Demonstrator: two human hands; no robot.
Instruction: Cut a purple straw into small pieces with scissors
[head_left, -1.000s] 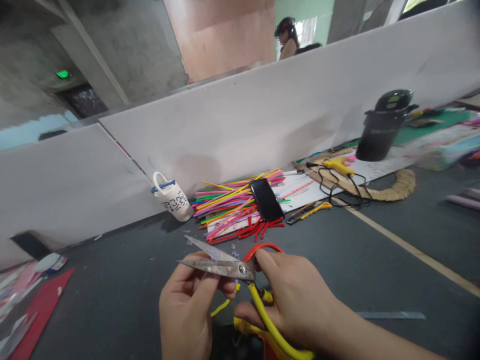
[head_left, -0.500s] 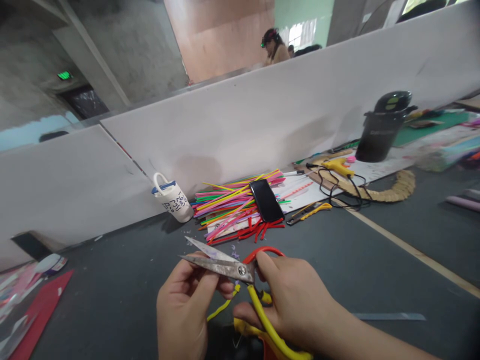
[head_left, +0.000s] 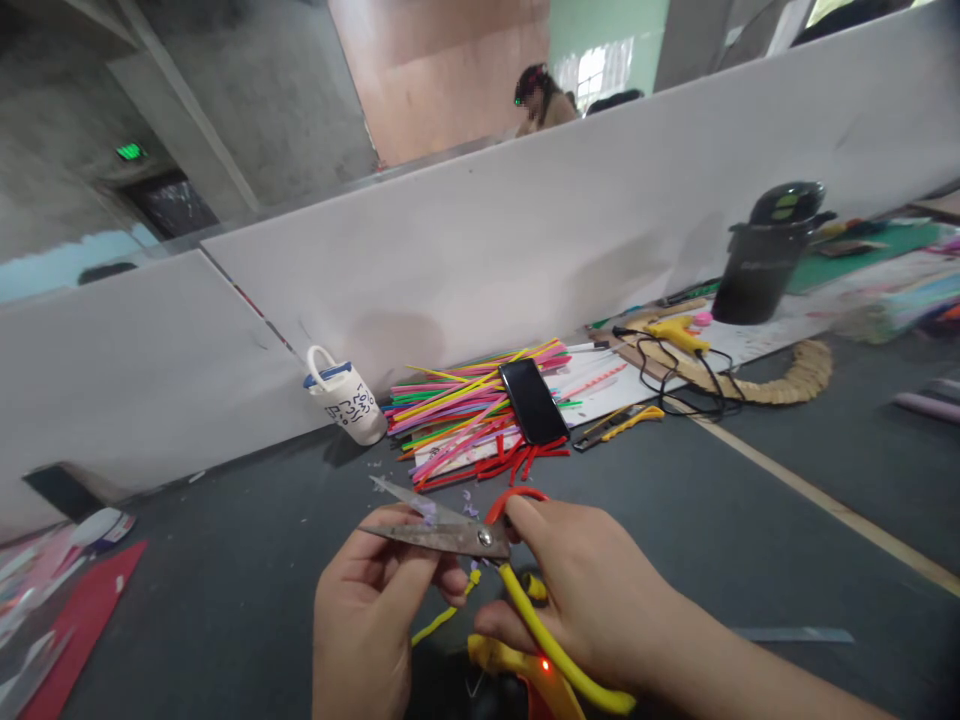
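My right hand (head_left: pixel 577 575) grips a pair of scissors (head_left: pixel 457 540), one handle wrapped in red and the other in yellow. The blades are parted and point left, across the fingertips of my left hand (head_left: pixel 375 610). Those left fingers are pinched together under the blades; what they hold is hidden. Small purple fluff (head_left: pixel 429 512) shows by the blades, with more purple scraps (head_left: pixel 470 503) on the table behind. Below the blades is a thin yellow pipe cleaner (head_left: pixel 442 622), partly covered by my left hand. At the bottom edge is a yellow tool (head_left: pixel 559 690) with a lit red light.
Coloured pipe cleaners (head_left: pixel 450 400) lie ahead, a black phone (head_left: pixel 534 400) on top. A white cup (head_left: pixel 349 400) stands left of them. Rightward are a utility knife (head_left: pixel 619 427), a yellow glue gun (head_left: pixel 679 334) with its cord, and a black tumbler (head_left: pixel 761 260). Red sheet (head_left: pixel 94 625) at left.
The scissors' handles have spread slightly, the yellow one shifting right and down. My right hand moved a little, and a red light now shows on the tool below. My left hand stays almost still.
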